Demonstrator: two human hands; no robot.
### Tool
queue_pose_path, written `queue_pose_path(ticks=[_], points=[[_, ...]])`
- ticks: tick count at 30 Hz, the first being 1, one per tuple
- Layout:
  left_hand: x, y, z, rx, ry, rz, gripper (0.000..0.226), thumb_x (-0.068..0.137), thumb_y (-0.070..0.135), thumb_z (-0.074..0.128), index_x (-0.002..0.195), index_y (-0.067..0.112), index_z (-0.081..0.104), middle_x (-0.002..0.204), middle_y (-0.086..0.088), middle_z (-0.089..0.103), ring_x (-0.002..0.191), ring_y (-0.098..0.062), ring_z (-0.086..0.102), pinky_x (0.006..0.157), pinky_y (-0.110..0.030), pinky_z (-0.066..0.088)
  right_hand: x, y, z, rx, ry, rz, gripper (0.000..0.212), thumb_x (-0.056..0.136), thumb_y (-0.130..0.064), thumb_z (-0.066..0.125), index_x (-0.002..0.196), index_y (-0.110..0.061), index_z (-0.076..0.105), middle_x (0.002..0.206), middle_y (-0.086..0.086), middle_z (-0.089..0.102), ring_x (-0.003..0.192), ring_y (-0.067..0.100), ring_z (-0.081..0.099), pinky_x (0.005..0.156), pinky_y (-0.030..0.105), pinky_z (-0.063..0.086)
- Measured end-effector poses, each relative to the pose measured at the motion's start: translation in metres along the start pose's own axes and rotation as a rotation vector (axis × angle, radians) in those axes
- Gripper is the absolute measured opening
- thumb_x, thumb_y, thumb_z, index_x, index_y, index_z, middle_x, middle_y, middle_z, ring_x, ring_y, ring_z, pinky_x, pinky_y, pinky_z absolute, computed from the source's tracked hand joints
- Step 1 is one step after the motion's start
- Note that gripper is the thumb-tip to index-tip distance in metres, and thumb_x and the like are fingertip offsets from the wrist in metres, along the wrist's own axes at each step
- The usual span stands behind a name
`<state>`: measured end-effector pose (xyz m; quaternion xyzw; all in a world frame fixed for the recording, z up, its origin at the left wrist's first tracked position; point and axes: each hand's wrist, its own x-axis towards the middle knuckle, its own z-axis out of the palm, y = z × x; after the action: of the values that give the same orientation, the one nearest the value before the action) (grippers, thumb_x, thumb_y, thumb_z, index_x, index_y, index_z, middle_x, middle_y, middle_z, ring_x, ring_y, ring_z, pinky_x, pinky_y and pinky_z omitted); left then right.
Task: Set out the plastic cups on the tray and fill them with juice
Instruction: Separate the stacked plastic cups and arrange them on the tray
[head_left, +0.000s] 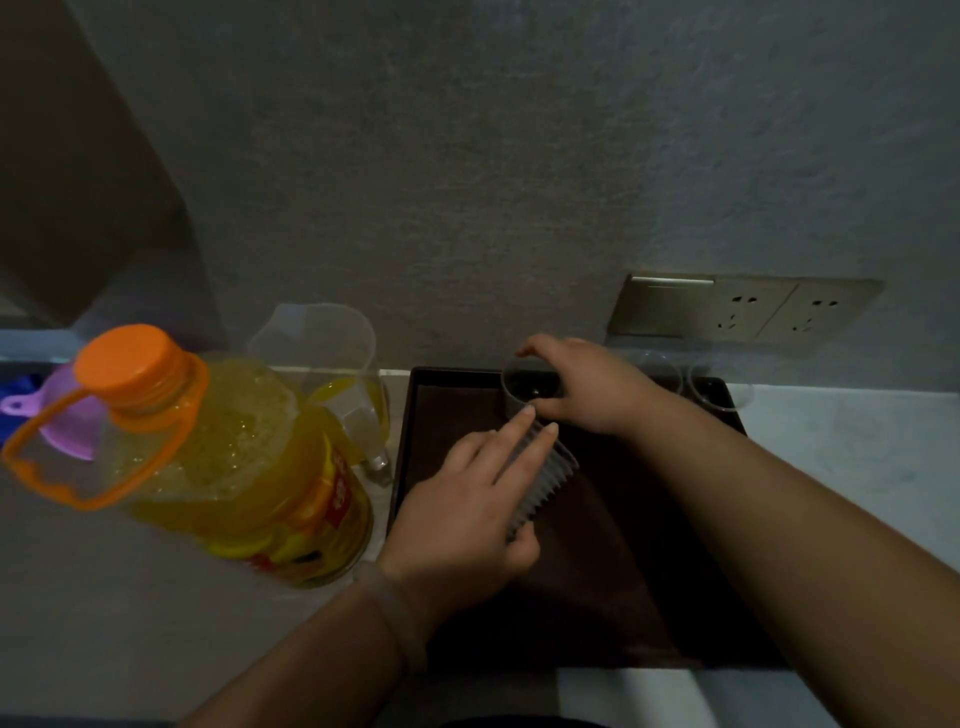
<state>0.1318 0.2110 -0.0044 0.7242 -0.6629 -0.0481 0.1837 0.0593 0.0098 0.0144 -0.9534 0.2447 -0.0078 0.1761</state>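
Right hand (582, 384): fingers (540, 345) curled over the rim of a cup (524, 400), at the tray's (597, 545) 12 o'clock edge.
Left hand (457, 519): cup stack (545, 483) pinched, thumb underneath.
Placed cups (660, 371): two, at 1 o'clock.
Handling: the cup is best released upright, just beside the others.
Juice bottle (234, 467): capped, at 9 o'clock.

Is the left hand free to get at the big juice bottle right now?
Probably not at once. The juice bottle stands on the counter just beside the left hand, nothing between, but that hand grips a stack of cups; the right hand holds a cup on the tray.
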Motion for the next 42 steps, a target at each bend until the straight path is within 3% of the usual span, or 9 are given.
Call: queue_pose_path(ticks=[8,11,16,19,22,24,31,36,42], points=[[0.01,0.003,-0.018,0.085,-0.15,0.057,0.088,0.084,0.041,0.05,0.149,0.04,-0.009,0.157,0.017,-0.011,0.139,-0.014,0.015,0.093,-0.031,0.047,-0.005,0.002,-0.004,0.051,-0.029,-0.01,0.062,0.087,-0.03,0.067,0.142,-0.024,0.041,0.14,0.005,0.05,0.128,0.019,0.044,0.105,0.029,0.03],[0.007,-0.003,-0.014,0.098,-0.226,0.028,0.087,0.086,0.041,0.049,0.148,0.041,-0.013,0.156,0.017,-0.015,0.14,-0.014,0.01,0.096,-0.029,0.044,-0.012,0.002,-0.003,0.118,0.105,-0.025,0.056,0.088,-0.033,0.066,0.139,-0.024,0.047,0.144,0.0,0.048,0.135,0.014,0.038,0.115,0.033,0.026],[-0.001,-0.006,-0.015,0.102,-0.26,0.024,0.085,0.088,0.042,0.047,0.147,0.042,-0.014,0.156,0.017,-0.015,0.141,-0.014,0.008,0.099,-0.029,0.04,-0.05,-0.011,0.002,0.448,0.405,0.139,0.028,0.086,-0.033,0.067,0.113,-0.029,0.065,0.108,-0.015,0.064,0.101,0.0,0.057,0.089,0.025,0.048],[-0.01,-0.013,-0.014,0.093,-0.225,0.032,0.083,0.085,0.041,0.047,0.15,0.039,-0.005,0.159,0.011,-0.005,0.141,-0.018,0.018,0.096,-0.033,0.047,-0.069,-0.018,0.015,0.639,0.162,0.19,0.029,0.083,-0.036,0.07,0.111,-0.036,0.065,0.104,-0.015,0.067,0.098,-0.005,0.06,0.088,0.021,0.049],[-0.02,-0.019,-0.011,0.079,-0.113,0.09,0.078,0.075,0.041,0.046,0.149,0.027,0.026,0.155,-0.002,0.028,0.127,-0.024,0.046,0.076,-0.032,0.058,-0.076,-0.018,0.028,0.991,-0.145,0.245,0.048,0.083,-0.023,0.072,0.128,-0.029,0.057,0.123,-0.008,0.063,0.117,0.002,0.056,0.091,0.02,0.05],[-0.026,-0.023,-0.009,0.064,-0.082,0.128,0.077,0.073,0.038,0.05,0.146,0.022,0.034,0.151,-0.004,0.036,0.123,-0.024,0.05,0.077,-0.031,0.057,-0.077,-0.017,0.033,1.158,-0.274,0.249,0.062,0.078,-0.018,0.074,0.135,-0.025,0.05,0.133,-0.005,0.057,0.125,0.006,0.051,0.094,0.02,0.048],[-0.031,-0.024,-0.02,0.127,-0.063,0.145,0.075,0.069,0.039,0.052,0.141,0.019,0.044,0.145,-0.002,0.045,0.117,-0.018,0.052,0.077,-0.02,0.05,-0.074,-0.022,0.045,1.332,-0.296,0.211,0.063,0.077,-0.009,0.067,0.136,-0.015,0.048,0.125,0.005,0.065,0.119,0.019,0.059,0.095,0.031,0.049],[-0.035,-0.03,-0.022,0.16,-0.098,0.072,0.078,0.068,0.044,0.051,0.142,0.023,0.038,0.145,0.001,0.043,0.116,-0.017,0.054,0.067,-0.019,0.051,-0.074,-0.027,0.035,1.296,-0.157,0.262,0.056,0.078,-0.01,0.071,0.13,-0.018,0.053,0.124,0.005,0.064,0.112,0.016,0.063,0.089,0.029,0.053],[-0.041,-0.033,-0.019,0.158,-0.115,0.031,0.079,0.067,0.042,0.054,0.142,0.022,0.04,0.145,0.0,0.044,0.115,-0.018,0.056,0.064,-0.019,0.052,-0.076,-0.036,0.013,0.816,0.205,0.256,0.049,0.076,-0.017,0.076,0.12,-0.033,0.06,0.11,-0.009,0.066,0.103,0.007,0.063,0.093,0.033,0.051]])
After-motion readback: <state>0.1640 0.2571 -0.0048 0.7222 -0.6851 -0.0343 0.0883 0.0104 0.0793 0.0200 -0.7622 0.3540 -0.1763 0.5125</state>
